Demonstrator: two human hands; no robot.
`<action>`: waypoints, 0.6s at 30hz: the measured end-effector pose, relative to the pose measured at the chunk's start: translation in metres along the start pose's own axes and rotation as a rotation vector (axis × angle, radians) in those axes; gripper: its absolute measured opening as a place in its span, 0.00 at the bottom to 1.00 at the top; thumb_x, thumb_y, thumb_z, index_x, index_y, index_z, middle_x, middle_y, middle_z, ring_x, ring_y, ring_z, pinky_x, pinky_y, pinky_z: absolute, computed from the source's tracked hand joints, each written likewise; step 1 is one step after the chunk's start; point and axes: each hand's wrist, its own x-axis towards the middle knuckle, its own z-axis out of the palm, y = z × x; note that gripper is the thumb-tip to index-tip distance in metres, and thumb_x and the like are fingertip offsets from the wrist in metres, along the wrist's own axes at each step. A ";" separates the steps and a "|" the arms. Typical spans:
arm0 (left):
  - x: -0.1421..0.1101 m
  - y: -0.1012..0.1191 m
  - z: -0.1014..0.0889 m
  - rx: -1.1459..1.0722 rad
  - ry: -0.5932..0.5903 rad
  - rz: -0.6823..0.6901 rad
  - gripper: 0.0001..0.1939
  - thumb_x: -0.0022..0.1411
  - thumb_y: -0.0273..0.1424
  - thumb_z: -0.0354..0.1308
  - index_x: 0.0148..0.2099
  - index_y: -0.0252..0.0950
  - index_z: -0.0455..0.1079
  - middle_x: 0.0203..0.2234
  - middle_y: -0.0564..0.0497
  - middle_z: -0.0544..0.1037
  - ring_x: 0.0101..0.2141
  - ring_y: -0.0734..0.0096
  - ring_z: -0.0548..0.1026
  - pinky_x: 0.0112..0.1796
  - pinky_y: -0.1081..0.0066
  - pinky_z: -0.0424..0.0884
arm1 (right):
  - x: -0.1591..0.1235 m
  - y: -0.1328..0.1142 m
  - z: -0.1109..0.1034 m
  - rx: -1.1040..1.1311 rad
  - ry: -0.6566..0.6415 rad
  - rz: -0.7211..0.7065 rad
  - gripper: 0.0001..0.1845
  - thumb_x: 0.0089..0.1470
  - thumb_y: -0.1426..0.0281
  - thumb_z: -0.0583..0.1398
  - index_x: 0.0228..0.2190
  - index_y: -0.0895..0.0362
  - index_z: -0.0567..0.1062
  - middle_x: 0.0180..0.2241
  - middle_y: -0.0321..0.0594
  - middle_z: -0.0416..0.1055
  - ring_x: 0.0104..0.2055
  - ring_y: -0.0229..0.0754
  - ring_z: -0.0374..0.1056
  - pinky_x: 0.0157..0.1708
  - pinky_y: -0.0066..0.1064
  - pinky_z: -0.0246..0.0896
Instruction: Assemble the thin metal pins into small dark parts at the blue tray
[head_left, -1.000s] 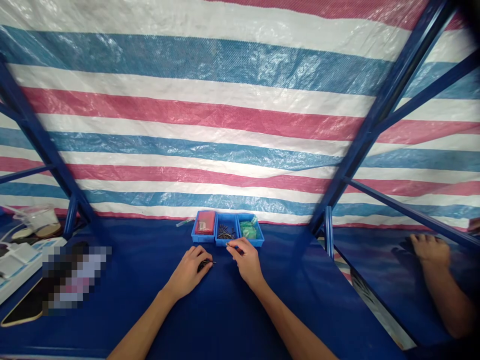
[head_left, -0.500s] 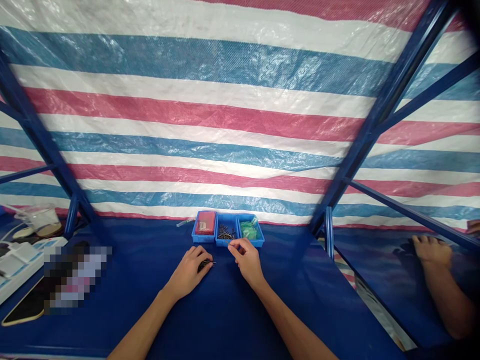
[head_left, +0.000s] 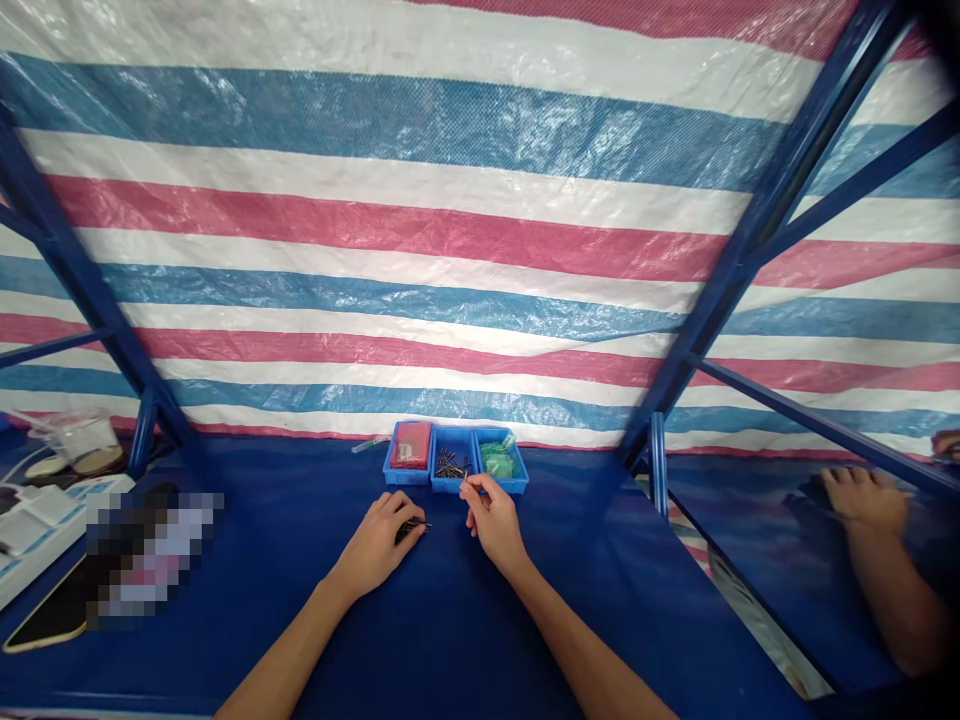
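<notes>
Low on the blue table, my left hand (head_left: 384, 540) is curled around a small bunch of dark screws (head_left: 411, 528), whose tips show between thumb and fingers. My right hand (head_left: 491, 518) pinches one thin screw (head_left: 466, 480) at the front edge of the middle bin. That blue bin (head_left: 448, 486) holds a loose pile of dark screws (head_left: 448, 464). To its left, a blue bin (head_left: 406, 479) contains a red packet (head_left: 411, 446). On the right stands a blue bin (head_left: 513, 488) with green plastic bags (head_left: 499, 459). Fingers partly hide the screws in both hands.
A clear plastic strip (head_left: 370, 444) lies left of the bins. Farther left are a white power strip (head_left: 45, 535) and a dark flat object (head_left: 56, 605), partly blurred. Blue metal posts (head_left: 694, 335) frame the table. Another person's hand (head_left: 866, 498) rests on the surface at right.
My right hand has turned slightly at the middle bin, and the screw in its pinch now points up. My left hand has stayed still. The other person's hand shifted slightly left.
</notes>
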 end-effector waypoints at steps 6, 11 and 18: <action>0.000 0.000 -0.001 -0.008 0.010 0.008 0.14 0.79 0.42 0.51 0.49 0.44 0.76 0.44 0.48 0.77 0.44 0.58 0.73 0.49 0.56 0.71 | 0.001 0.004 0.002 0.091 -0.016 0.037 0.21 0.61 0.49 0.63 0.33 0.54 0.70 0.30 0.34 0.74 0.18 0.33 0.64 0.12 0.23 0.58; -0.001 -0.001 0.000 -0.009 0.028 0.021 0.14 0.78 0.41 0.51 0.49 0.44 0.76 0.44 0.48 0.77 0.44 0.58 0.73 0.48 0.56 0.72 | 0.003 0.003 0.001 0.132 0.015 0.011 0.22 0.59 0.49 0.63 0.39 0.55 0.74 0.35 0.38 0.75 0.20 0.34 0.66 0.12 0.23 0.59; 0.000 -0.001 0.001 -0.006 0.016 0.004 0.13 0.78 0.41 0.52 0.48 0.44 0.76 0.44 0.49 0.76 0.45 0.58 0.74 0.49 0.57 0.72 | 0.004 0.001 -0.002 0.147 0.031 0.045 0.23 0.58 0.48 0.64 0.37 0.56 0.76 0.33 0.38 0.75 0.20 0.34 0.67 0.14 0.23 0.59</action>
